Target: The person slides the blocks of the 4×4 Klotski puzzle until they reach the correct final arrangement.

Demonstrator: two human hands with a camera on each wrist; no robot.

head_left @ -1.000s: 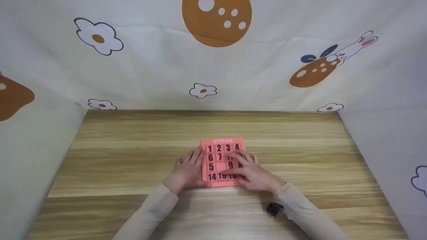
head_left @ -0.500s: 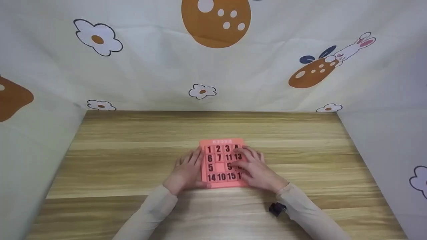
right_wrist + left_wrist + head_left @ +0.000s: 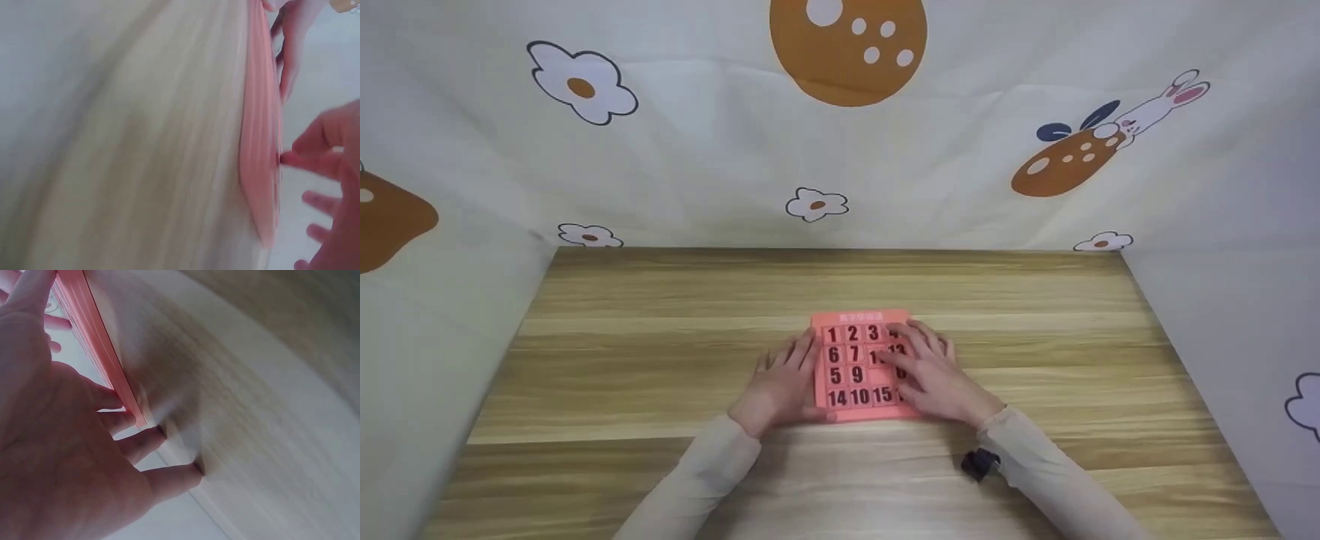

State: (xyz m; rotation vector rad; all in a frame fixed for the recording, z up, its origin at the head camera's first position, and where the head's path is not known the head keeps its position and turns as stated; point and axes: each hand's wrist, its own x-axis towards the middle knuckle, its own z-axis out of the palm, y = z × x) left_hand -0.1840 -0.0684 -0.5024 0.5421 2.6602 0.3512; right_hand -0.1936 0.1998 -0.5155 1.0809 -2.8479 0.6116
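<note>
A pink number sliding puzzle [image 3: 861, 316] lies flat on the wooden table. My left hand [image 3: 780, 386] holds its left side, with the thumb at the near corner. In the left wrist view two fingers touch the puzzle's edge [image 3: 95, 343], while the other two rest on the table. Over the right half of the tiles is my right hand [image 3: 936, 379], fingers spread and slightly bent. One fingertip is at the 11 tile [image 3: 874, 358], which sits a little lower than the 7 beside it. The bare slot [image 3: 877, 376] is right of the 9 tile [image 3: 857, 374]. Fingers partly cover the right column.
Bare wooden tabletop [image 3: 675, 300] surrounds the puzzle. A pale printed cloth [image 3: 697, 150] walls the table at the back and both sides. A small black object [image 3: 980, 464] hangs by the right sleeve.
The 9 tile has slid one column left, so the bare slot is now in the third column. My right hand shifted right, then slightly back left. The left hand stayed in place.
</note>
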